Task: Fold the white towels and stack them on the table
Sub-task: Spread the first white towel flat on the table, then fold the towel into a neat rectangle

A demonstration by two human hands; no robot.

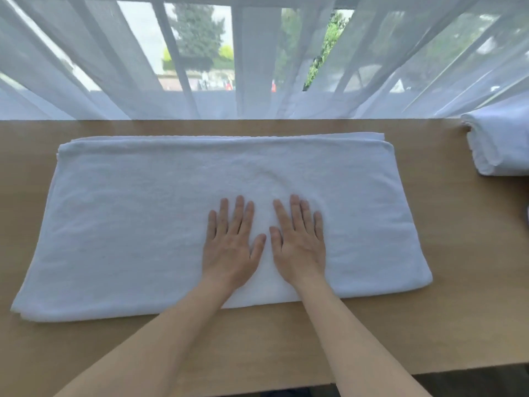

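Observation:
A large white towel [128, 224] lies folded in layers as a long rectangle across the wooden table [458, 253]. My left hand [232, 245] and my right hand [299, 239] lie flat on its middle, side by side, palms down with fingers straight and spread, thumbs nearly touching. A stack of folded white towels [501, 144] sits at the table's far right, cut off by the frame edge.
Sheer white curtains [257, 67] hang along the table's far edge in front of a window. Bare wood shows in front of the towel and between it and the folded stack. The table's near edge runs along the bottom right.

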